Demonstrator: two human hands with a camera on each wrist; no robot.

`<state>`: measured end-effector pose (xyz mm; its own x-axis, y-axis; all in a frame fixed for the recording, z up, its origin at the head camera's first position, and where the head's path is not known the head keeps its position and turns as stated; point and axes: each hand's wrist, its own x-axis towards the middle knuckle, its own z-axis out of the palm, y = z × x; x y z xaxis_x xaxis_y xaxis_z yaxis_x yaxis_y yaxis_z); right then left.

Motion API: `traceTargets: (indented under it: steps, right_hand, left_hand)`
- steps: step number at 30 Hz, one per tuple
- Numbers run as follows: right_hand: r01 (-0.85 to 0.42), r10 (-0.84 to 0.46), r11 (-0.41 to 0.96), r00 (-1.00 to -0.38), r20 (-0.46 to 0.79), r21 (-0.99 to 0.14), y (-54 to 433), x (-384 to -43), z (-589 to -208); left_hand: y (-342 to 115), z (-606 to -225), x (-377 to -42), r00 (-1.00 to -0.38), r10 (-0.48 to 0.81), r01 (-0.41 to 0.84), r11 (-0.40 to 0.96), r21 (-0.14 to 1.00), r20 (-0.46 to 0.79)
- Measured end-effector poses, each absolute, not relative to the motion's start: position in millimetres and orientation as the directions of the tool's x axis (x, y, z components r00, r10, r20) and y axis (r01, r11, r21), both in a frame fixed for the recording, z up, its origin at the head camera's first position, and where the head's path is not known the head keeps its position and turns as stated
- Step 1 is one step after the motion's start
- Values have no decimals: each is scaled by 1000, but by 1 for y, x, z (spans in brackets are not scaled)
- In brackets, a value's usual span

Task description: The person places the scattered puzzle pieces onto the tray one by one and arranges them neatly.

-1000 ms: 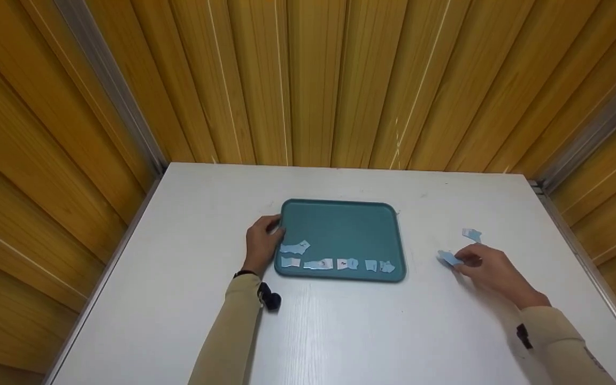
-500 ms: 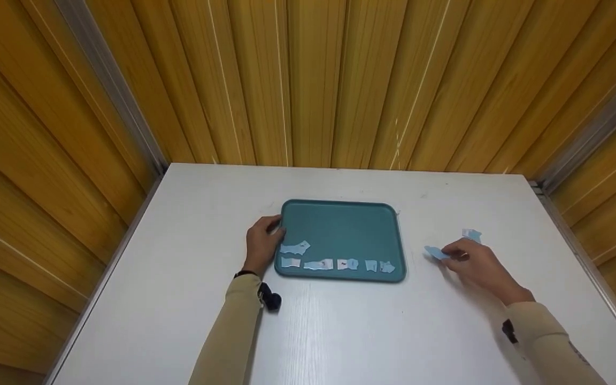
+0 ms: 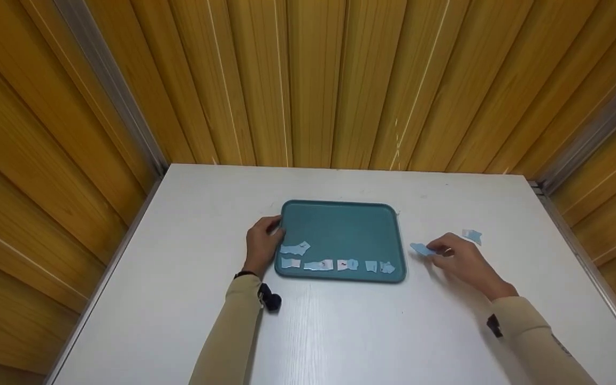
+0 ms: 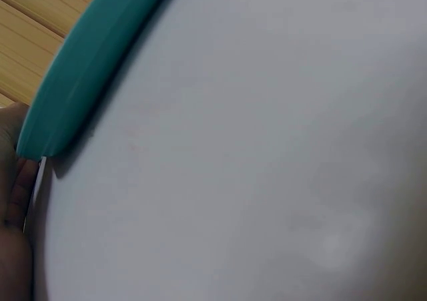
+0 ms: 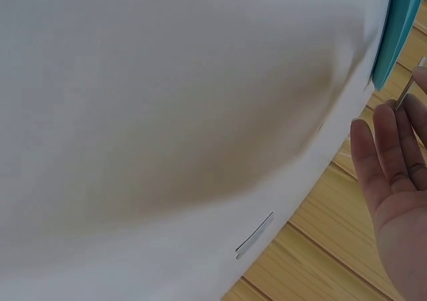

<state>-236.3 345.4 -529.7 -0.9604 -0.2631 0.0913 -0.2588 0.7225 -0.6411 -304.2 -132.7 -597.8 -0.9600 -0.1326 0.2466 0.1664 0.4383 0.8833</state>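
My left hand (image 3: 261, 247) grips the left rim of a green tray (image 3: 340, 230), its thumb over the edge. In the left wrist view, fingers (image 4: 21, 194) show beneath the tray's corner (image 4: 73, 94). Between the thumb and fingers of my right hand (image 3: 463, 262) is a flat light-blue puzzle piece (image 3: 421, 249), held just right of the tray. The right wrist view shows that piece (image 5: 405, 93) edge-on. Several blue-and-white puzzle pieces lie in a row along the tray's near side, among them a piece (image 3: 318, 264). Above the row's left end lies another piece (image 3: 295, 248).
One loose puzzle piece (image 3: 472, 236) lies on the white table (image 3: 351, 331), behind the right hand. Wood-patterned panels (image 3: 313, 80) rise behind the table and at both sides.
The right hand has moved left toward the tray, carrying the puzzle piece. The left hand and the tray have stayed in place.
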Motion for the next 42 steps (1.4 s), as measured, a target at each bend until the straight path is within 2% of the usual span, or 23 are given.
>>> traceTargets:
  steps: [9,23,31,42]
  right_hand:
    - [-275,-287,705,-954,91,-654,320,-243,-527]
    - [-389,-406,644,-903,137,-658,275,-254,-524]
    - [-389,-445,654,-891,86,-649,249,-260,-522]
    - [-322,-432,708,-901,-24,-629,234,-267,-526]
  left_hand:
    - [-132,-598,-304,-960,-135,164,439,884,245]
    - [-132,-595,-302,-966,-143,131,451,883,216]
    - [-132,-598,-301,-965,-146,137,433,891,219]
    - [-132,-598,-302,-964,-144,140,440,887,223]
